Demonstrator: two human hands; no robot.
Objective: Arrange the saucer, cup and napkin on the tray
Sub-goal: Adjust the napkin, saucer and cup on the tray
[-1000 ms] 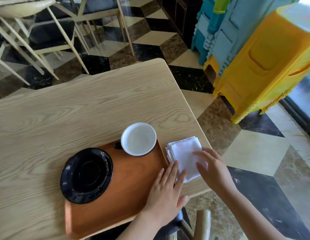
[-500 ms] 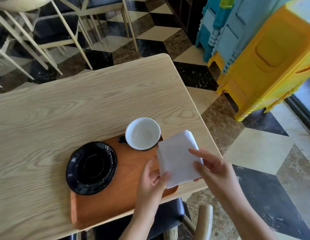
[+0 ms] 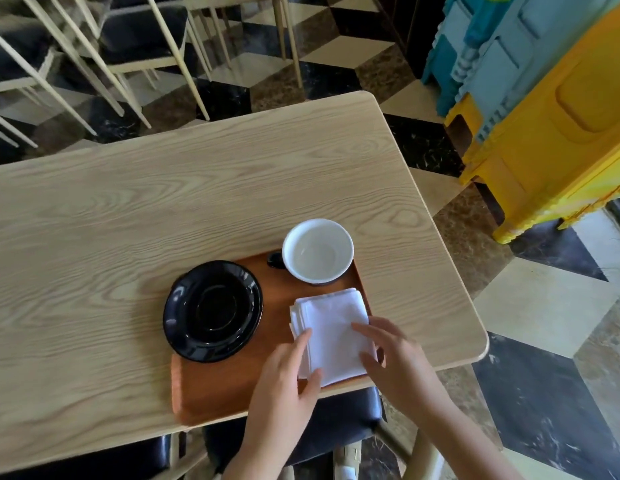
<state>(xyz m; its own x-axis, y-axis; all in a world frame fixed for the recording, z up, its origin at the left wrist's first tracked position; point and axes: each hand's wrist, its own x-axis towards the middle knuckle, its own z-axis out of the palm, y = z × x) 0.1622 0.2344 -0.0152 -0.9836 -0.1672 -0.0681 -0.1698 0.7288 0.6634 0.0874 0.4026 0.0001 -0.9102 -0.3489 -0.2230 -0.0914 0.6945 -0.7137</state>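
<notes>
The table (image 3: 197,188) of pale wood grain filled the left and centre of the view. Beyond its far edge stood light-framed chairs (image 3: 139,46) with dark seats, on a floor of black, brown and cream tiles.

The brown tray (image 3: 225,386) lay at the near edge of the table. The black saucer (image 3: 213,311) rested on the tray's far-left corner and overhung the tray's left rim. To its right, on the far-right corner, the cup (image 3: 318,250) stood upright, white inside, dark outside, with its handle pointing left toward the saucer. The two were near each other but apart.

The folded white napkin (image 3: 331,327) lay on the right part of the tray, just near of the cup. Its right edge appeared to reach the tray's right rim, though a hand hid that rim partly.

The left hand (image 3: 284,379) lay flat and spread, fingertips on the napkin's near-left edge, covering the tray's near rim. The right hand (image 3: 393,355) was likewise spread, fingers resting on the napkin's right side; neither hand gripped anything.

A dark seat cushion (image 3: 339,420) showed below the near table edge. At far right stood stacked yellow stools (image 3: 561,133), with blue stools (image 3: 481,53) behind them.
</notes>
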